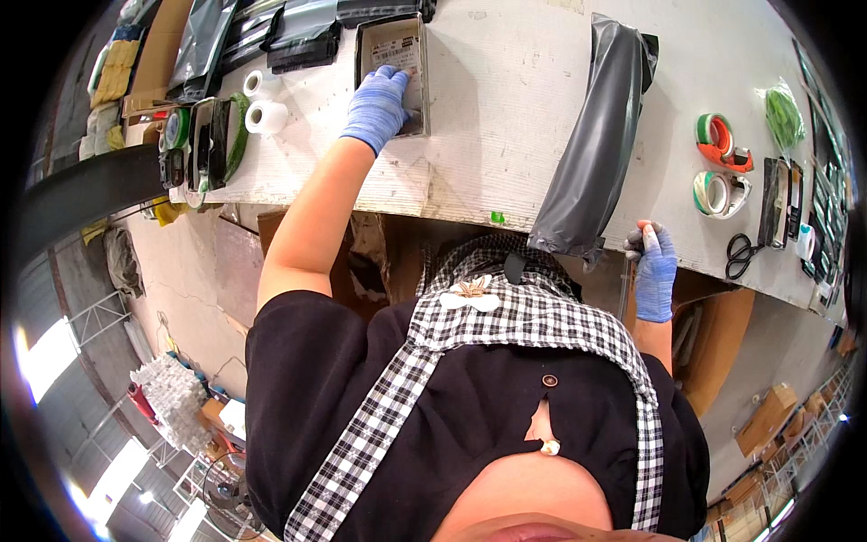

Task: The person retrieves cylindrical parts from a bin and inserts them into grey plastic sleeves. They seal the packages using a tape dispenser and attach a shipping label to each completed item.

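My gloved left hand (379, 104) is in the open box (422, 99), over the white labels (394, 56)! My right hand (657, 266), fingers bent, hovers just beside the near end of the long grey bag (591, 135), scissors (741, 257) farther right.

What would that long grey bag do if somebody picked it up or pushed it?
The long grey bag might feel slippery, since its plastic looks smooth and shiny. Its wrapper would probably bend and crinkle, judging by the creases. A push could perhaps tip it off, as its near end seems to poke past the white table's edge.
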Available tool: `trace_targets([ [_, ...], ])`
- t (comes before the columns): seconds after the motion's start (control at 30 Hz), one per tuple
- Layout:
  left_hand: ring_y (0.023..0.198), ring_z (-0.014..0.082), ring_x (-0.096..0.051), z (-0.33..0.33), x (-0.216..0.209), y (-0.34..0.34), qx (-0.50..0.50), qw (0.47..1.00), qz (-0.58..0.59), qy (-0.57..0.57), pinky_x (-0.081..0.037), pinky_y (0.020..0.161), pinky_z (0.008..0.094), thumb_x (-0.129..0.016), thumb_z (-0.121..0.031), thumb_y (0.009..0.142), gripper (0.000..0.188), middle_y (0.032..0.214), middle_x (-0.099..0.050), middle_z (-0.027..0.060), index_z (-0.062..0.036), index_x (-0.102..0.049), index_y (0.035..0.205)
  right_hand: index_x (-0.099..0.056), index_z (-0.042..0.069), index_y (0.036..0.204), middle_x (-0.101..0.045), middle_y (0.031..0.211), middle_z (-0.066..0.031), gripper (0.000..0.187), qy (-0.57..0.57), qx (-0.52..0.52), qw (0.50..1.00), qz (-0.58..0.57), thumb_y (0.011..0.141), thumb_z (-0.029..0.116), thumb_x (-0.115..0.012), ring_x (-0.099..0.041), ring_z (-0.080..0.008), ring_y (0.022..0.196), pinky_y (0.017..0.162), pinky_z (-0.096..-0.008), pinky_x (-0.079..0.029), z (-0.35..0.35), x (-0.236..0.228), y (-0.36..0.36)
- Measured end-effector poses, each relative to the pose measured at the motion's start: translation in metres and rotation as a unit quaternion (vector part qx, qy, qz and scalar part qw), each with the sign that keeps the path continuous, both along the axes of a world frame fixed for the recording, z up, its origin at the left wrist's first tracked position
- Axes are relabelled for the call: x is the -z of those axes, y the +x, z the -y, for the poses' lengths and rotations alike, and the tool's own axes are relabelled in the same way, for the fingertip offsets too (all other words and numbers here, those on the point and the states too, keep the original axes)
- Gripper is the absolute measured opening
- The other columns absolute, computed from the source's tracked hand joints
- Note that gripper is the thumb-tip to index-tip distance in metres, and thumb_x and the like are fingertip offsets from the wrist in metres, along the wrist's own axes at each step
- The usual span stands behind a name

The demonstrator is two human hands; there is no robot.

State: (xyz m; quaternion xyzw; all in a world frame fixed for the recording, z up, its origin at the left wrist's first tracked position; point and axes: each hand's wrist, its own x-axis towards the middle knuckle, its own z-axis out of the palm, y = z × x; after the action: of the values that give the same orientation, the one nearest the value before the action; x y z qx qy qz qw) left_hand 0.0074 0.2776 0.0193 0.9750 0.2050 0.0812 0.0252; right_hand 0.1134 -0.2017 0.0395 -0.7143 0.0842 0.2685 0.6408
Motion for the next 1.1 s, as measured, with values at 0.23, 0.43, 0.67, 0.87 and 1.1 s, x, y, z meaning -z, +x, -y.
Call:
trace_targets([
  [0.23,0.098,0.0307,-0.063,0.001,-0.002,-0.006,0.000,0.998,-0.026,-0.057,-0.051,0.087,0.0387,-0.067,-0.010,0.082,0.016,0.104,-0.066,0.0110,-0.0105,-0.072,0.097,-0.062,0.002,0.104,-0.061,0.080,-0.0041,0.016,0.008,-0.012,1.000,-0.017,0.098,0.016,-0.057,-0.058,-0.0123,0.068,0.058,-0.0214,-0.046,-0.005,0.000,-0.004],
  [0.43,0.075,0.0284,-0.064,0.019,-0.045,-0.037,-0.148,0.975,0.160,-0.053,-0.051,0.065,0.0410,-0.074,-0.026,0.081,0.016,0.084,-0.065,0.0085,-0.0112,-0.068,0.081,-0.062,0.004,0.105,-0.063,0.083,-0.0042,0.015,0.001,-0.020,0.999,0.028,0.098,0.015,-0.056,-0.059,-0.0119,0.074,0.063,-0.0226,-0.047,-0.009,-0.014,-0.002],
  [0.67,0.074,0.0289,-0.063,0.044,-0.062,-0.050,-0.139,0.969,0.202,0.017,-0.050,0.065,0.0398,-0.076,-0.024,0.079,0.015,0.082,-0.065,0.0079,-0.0109,-0.069,0.078,-0.066,0.002,0.103,-0.064,0.089,-0.0023,0.013,0.062,-0.282,0.952,0.107,0.092,0.006,-0.060,-0.057,-0.0060,0.080,0.071,-0.0198,-0.047,-0.110,-0.075,-0.025],
  [0.87,0.076,0.0253,-0.064,0.057,-0.080,-0.052,-0.096,0.954,0.280,0.045,-0.051,0.070,0.0358,-0.073,-0.019,0.083,0.011,0.088,-0.069,0.0077,-0.0087,-0.073,0.087,-0.065,-0.001,0.107,-0.066,0.095,-0.0044,0.021,0.077,-0.398,0.912,0.061,0.093,0.015,-0.064,-0.060,-0.0079,0.087,0.078,-0.0234,-0.050,-0.147,-0.075,-0.043],
  [1.1,0.095,0.0197,-0.057,0.194,-0.096,-0.074,0.132,0.973,0.184,-0.036,-0.049,0.077,0.0354,-0.072,-0.008,0.071,0.043,0.109,-0.061,-0.0022,-0.0205,-0.070,0.112,-0.061,0.002,0.117,-0.067,0.107,-0.0088,0.030,0.274,-0.138,0.942,-0.138,0.091,0.016,-0.067,-0.064,-0.0165,0.097,0.087,-0.0278,-0.054,-0.172,-0.057,-0.057],
])
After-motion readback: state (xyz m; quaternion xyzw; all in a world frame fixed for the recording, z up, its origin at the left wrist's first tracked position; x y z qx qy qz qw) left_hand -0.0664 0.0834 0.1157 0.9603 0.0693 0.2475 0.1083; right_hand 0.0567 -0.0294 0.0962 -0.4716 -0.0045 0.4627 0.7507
